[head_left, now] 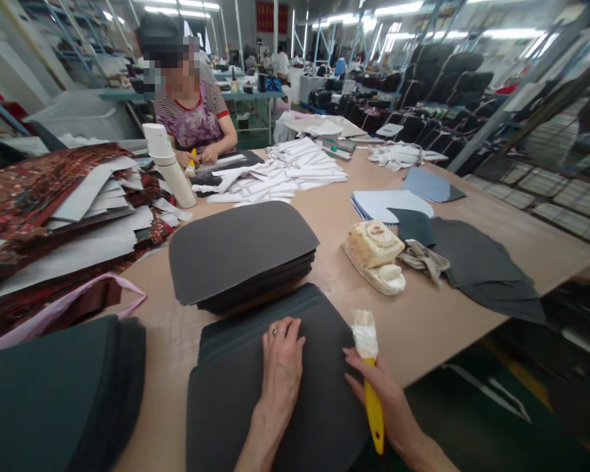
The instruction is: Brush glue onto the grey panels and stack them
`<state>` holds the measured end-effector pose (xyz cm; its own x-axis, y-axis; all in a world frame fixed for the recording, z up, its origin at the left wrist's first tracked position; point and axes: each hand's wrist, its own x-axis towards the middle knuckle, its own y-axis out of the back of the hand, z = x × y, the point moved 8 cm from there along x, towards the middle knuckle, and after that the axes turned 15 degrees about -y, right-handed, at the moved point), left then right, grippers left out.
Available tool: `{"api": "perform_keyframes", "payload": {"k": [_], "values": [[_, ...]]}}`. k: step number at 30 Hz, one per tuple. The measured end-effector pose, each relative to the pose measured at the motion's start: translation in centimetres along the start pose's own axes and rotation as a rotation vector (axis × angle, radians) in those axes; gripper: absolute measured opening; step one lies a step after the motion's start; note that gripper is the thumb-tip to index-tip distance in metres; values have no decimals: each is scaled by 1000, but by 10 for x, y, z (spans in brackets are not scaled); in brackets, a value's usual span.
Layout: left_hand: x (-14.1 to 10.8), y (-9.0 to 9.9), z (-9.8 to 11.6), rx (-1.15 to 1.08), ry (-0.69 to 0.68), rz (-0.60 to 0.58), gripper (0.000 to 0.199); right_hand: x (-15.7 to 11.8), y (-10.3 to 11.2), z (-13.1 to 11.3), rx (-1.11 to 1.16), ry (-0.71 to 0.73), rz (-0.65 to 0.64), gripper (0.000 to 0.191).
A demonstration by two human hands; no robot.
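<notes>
My left hand [282,357] lies palm down on a fanned stack of dark grey sheets [226,406], its fingers resting on the top one. At the right edge of this stack is my right hand [386,400], holding a paintbrush [371,387] with a yellow handle. The brush points away from me, and its bristles are coated white. Two fingertips of that hand touch the sheets' edge. Just beyond lies a neat pile of rounded dark panels [243,246]. A crusted cream-coloured container [373,246] sits to the right, beside a crumpled cloth [425,261].
Dark panels are piled at the near left [44,387]. Patterned fabric [54,183] and white strips lie behind them. A white bottle-like cylinder [170,167] leans near a co-worker [199,124] across the table. More dark sheets [482,255] lie by the right table edge.
</notes>
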<state>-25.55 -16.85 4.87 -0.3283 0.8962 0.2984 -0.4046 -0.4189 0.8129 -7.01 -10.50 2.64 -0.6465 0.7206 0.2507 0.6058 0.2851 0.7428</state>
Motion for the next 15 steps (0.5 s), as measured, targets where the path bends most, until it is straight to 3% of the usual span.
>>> {"api": "perform_keyframes", "payload": {"k": [5,10,15], "values": [[29,-26,-11,32,92,-45,24,5,4,0,38,92,-45,40],[43,-28,-20,-52,202,-80,13,12,6,2,25,130,-77,36],[48,-31,-29,-134,286,-69,6,16,8,4,0,121,36,25]]}}
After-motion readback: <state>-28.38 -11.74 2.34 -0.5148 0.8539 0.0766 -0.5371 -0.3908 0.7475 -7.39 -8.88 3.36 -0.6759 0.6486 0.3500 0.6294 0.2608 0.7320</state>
